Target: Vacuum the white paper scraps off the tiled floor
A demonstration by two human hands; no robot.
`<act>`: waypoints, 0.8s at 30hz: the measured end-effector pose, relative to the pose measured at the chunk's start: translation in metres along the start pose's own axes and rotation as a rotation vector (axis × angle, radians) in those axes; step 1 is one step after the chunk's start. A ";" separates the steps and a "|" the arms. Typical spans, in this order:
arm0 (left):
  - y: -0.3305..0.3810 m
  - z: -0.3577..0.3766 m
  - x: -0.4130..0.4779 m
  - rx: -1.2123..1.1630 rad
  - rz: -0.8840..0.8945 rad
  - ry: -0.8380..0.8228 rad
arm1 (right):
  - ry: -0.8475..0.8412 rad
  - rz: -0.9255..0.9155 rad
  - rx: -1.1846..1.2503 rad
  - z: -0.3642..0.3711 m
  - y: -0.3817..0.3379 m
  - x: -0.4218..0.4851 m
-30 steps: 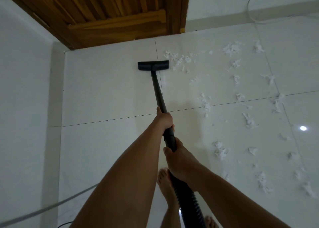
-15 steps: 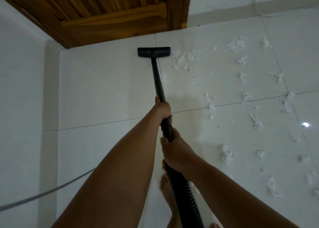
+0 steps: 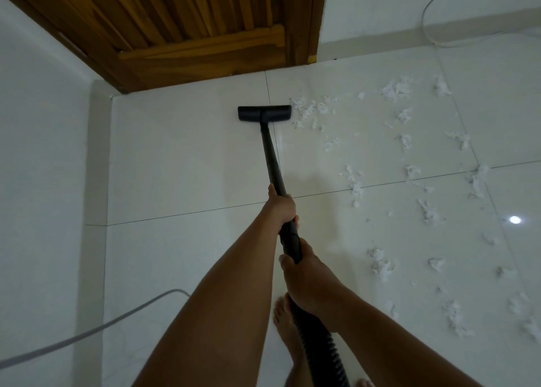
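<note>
On the tiled floor (image 3: 181,158) by the wooden door (image 3: 205,49), vacuum head (image 3: 264,113) sits flat, paper scraps (image 3: 310,111) just beside its right end and scattered further right. Both hands grasp the wand (image 3: 272,158): left hand (image 3: 281,206) ahead, right hand (image 3: 307,281) behind at the hose (image 3: 322,348) end.

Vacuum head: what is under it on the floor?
The vacuum head sits on the white tiled floor, across a tile joint. Loose paper scraps lie just beside its right end. Whether any are beneath it cannot be seen; the head covers that spot.
</note>
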State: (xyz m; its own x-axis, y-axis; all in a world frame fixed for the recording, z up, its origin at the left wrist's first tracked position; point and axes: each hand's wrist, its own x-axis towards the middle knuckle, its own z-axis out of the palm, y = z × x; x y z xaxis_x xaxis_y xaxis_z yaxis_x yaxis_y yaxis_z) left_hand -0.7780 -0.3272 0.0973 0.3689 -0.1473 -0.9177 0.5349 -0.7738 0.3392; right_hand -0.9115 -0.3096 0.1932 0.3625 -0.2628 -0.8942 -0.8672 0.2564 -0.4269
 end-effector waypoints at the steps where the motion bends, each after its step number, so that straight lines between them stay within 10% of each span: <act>1: -0.002 0.001 -0.005 -0.010 -0.003 0.001 | -0.004 -0.001 -0.007 -0.001 0.001 -0.005; 24: 0.058 -0.020 0.050 0.020 0.033 0.015 | -0.023 0.065 0.185 -0.004 -0.057 0.047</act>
State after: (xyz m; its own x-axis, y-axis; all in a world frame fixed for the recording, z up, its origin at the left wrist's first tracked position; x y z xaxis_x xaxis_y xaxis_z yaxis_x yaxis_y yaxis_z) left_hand -0.7128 -0.3670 0.0752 0.3976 -0.1637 -0.9028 0.5072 -0.7807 0.3649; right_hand -0.8467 -0.3400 0.1759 0.3176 -0.2193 -0.9225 -0.8121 0.4393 -0.3841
